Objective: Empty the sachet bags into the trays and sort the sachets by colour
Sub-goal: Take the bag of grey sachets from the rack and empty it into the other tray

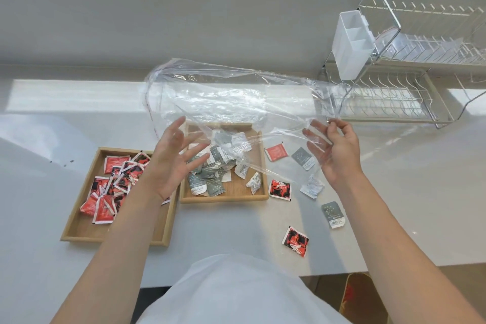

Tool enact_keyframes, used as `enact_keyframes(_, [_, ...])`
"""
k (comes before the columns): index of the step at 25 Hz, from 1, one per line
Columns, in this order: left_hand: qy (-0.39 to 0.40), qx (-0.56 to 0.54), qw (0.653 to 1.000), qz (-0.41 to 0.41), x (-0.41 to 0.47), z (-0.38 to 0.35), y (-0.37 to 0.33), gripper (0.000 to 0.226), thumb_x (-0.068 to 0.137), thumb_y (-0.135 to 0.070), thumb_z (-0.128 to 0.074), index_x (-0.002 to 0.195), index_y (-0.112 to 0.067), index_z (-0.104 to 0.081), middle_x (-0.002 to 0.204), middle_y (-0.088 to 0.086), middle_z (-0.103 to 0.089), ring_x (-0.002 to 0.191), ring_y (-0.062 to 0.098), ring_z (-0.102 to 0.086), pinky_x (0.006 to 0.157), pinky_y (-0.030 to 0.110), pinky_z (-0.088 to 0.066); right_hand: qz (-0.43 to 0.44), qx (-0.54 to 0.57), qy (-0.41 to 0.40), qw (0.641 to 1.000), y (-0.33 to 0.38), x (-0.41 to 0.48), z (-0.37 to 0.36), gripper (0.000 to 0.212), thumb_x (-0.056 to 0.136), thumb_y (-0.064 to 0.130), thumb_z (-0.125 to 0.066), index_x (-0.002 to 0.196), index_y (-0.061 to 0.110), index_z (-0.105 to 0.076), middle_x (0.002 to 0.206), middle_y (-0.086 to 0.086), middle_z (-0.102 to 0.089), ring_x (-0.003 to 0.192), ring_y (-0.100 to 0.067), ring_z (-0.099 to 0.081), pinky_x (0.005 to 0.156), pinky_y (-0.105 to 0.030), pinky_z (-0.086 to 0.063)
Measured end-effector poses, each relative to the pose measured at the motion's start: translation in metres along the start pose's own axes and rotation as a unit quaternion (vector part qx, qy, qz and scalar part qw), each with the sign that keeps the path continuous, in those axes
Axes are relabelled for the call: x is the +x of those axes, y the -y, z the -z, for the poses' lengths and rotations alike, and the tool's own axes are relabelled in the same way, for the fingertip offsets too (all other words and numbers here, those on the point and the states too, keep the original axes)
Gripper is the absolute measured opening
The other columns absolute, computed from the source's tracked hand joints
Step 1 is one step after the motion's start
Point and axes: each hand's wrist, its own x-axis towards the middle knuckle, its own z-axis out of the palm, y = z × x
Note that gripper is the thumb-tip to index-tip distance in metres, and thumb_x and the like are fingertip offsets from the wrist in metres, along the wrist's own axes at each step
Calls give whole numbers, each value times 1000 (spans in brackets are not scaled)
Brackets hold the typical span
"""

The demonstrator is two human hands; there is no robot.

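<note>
1. Clear sachet bag (231, 92) aloft, stretched from above the left hand (176, 163) across to the right hand (336, 152).
2. Left hand under the film, fingers splayed, holding nothing.
3. Right hand behind the film, fingers loosely bent; grip impossible to tell.
4. Grey sachets (210, 184) in the right tray (223, 198) below the bag; loose sachets (332, 213) on the bench (236, 239).

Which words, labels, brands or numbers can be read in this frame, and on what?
None can be read.
Red sachets: white print, too blurred.
Grey sachets: white print, too small.
White sachets: dark print, too blurred.
Bag: no print seen.
</note>
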Motion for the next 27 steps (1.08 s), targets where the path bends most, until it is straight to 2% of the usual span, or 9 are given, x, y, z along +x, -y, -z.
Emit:
enact_keyframes(2, [-42, 40, 998, -2, 8, -13, -6, 118, 39, -64, -89, 141, -31, -40, 136, 9, -51, 114, 31, -65, 90, 48, -56, 0, -4, 6, 1000, -5, 6, -9, 8, 106, 17, -40, 101, 18, -45, 92, -4, -76, 75, -24, -75, 52, -27, -58])
enact_keyframes(4, [-85, 40, 996, -4, 17, -25, -12, 107, 45, -62, -86, 136, -28, -41, 131, 5, -51, 110, 30, -65, 86, 46, -58, 2, -10, 17, 1000, -7, 13, -19, 8, 106, 16, -39, 101, 18, -45, 94, -5, -76, 76, -26, -75, 54, -29, -59])
enact_keyframes(7, [-174, -20, 984, -26, 37, -32, -16, 50, 80, -45, -73, 116, -18, -50, 130, 11, -55, 103, 29, -68, 81, 40, -61, 0, -22, 32, 999, -12, 27, -31, 7, 105, 17, -43, 99, 20, -45, 96, -5, -76, 79, -26, -75, 59, -31, -60])
enact_keyframes(9, [-220, -39, 974, -42, 52, -29, -18, 29, 89, -34, -69, 102, -14, -52, 123, 15, -60, 102, 31, -70, 80, 39, -61, -6, -29, 46, 998, -16, 39, -37, 7, 102, 21, -51, 98, 20, -46, 102, -8, -75, 85, -28, -74, 63, -32, -60])
enact_keyframes(12, [-255, -70, 962, -65, 73, -21, -24, 25, 91, -23, -68, 100, -9, -49, 105, 8, -63, 106, 33, -68, 82, 44, -60, -39, -45, 94, 994, -22, 56, -41, 34, 85, 33, -69, 106, 18, -48, 115, -15, -71, 101, -32, -70, 86, -42, -59])
enact_keyframes(15, [-271, -92, 955, -74, 95, -13, -31, 20, 93, -17, -66, 100, -12, -48, 103, 8, -60, 106, 37, -65, 83, 47, -60, -89, -118, 153, 977, -35, 70, -42, 53, 71, 36, -78, 114, 15, -53, 110, -10, -74, 107, -31, -70, 96, -45, -53])
enact_keyframes(20, [-257, -55, 963, -64, 125, 3, -34, 20, 95, -26, -62, 110, -13, -56, 108, 8, -66, 110, 33, -67, 86, 43, -59, -68, -203, 138, 967, -46, 109, -49, 6, 93, 15, -65, 96, 13, -60, 84, -6, -75, 84, -26, -75, 82, -39, -59])
enact_keyframes(23, [-239, -48, 968, -53, 144, 13, -34, 22, 94, -30, -62, 101, -11, -56, 116, 12, -68, 107, 30, -69, 86, 40, -59, -55, -228, 108, 966, -45, 145, -56, 7, 96, 12, -62, 91, 15, -59, 79, -7, -70, 66, -17, -72, 68, -30, -59])
enact_keyframes(27, [-267, -70, 959, -62, 170, 30, -33, 17, 97, -26, -58, 95, -11, -51, 104, 11, -70, 92, 24, -73, 84, 37, -59, -38, -276, 70, 958, -54, 194, -65, 14, 96, 12, -61, 87, 19, -54, 76, -5, -68, 50, -9, -59, 49, -21, -48])
